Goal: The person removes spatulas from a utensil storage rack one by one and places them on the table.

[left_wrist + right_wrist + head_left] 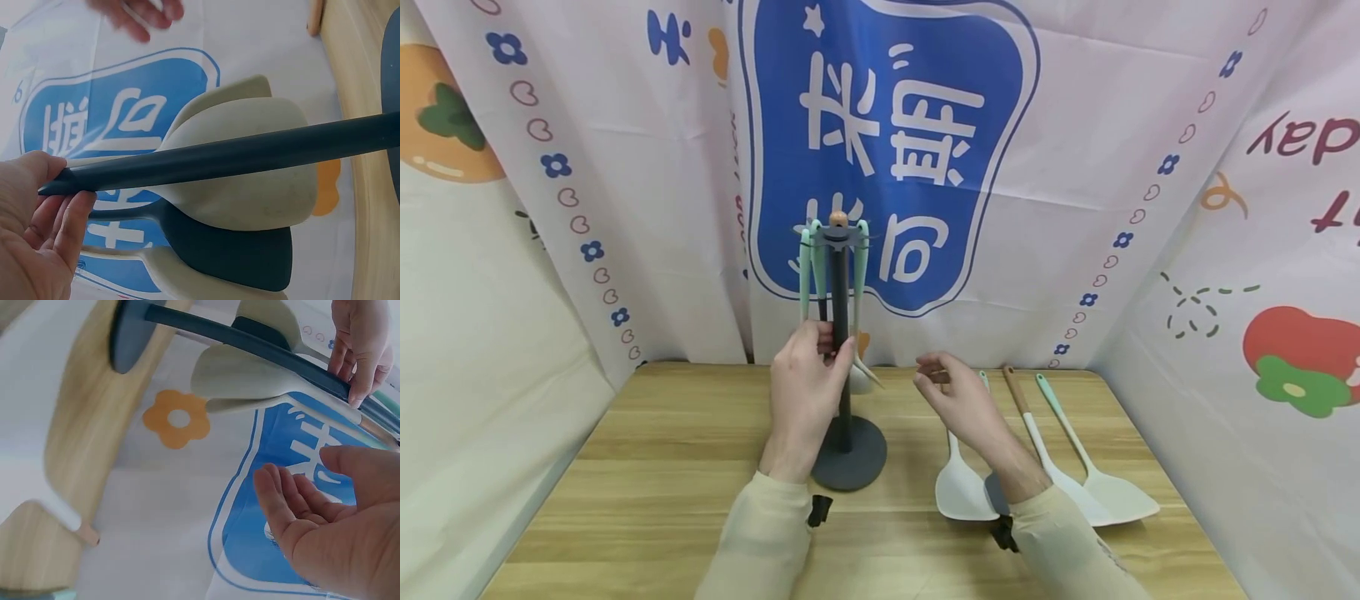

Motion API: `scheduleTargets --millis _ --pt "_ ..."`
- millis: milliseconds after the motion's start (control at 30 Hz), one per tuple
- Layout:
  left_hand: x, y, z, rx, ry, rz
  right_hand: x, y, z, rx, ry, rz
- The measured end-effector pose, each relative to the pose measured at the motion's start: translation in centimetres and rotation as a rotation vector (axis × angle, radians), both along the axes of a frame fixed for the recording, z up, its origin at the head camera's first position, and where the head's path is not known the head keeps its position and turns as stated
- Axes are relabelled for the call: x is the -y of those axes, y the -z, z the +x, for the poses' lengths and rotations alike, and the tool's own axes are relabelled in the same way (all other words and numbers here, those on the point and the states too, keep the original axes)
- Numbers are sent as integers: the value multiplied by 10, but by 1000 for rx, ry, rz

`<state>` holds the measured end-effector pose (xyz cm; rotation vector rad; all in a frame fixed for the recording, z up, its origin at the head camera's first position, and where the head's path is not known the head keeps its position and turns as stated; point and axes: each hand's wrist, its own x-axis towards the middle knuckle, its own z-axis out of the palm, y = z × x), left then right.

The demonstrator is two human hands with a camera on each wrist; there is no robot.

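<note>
A dark utensil stand with a round base stands on the wooden table. My left hand grips its upright pole partway up, thumb on one side and fingers on the other. From the holder at its top hang several utensils with mint handles. Their heads show behind the pole in the left wrist view, among them a pale turner and a dark turner. To the right of the stand my right hand hovers with loosely bent fingers, holding nothing.
On the table's right side lie a white turner, a utensil with a wooden handle, and a pale turner with a mint handle. Under my right wrist a dark utensil head is partly hidden. Printed cloth hangs behind.
</note>
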<state>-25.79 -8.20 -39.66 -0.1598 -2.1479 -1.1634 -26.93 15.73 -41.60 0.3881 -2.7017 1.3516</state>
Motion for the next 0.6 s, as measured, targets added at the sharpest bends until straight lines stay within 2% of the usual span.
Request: scheduleTargets --millis 133,333,600 --pt "-5 1 6 -26 -9 -23 12 -7 -3 -32 -21 -68" --pt "-11 4 9 -85 -13 -61 31 -14 -8 -81 -63 -144" --pt "-12 6 11 -88 -6 -59 51 -20 -18 -95 -118 -217"
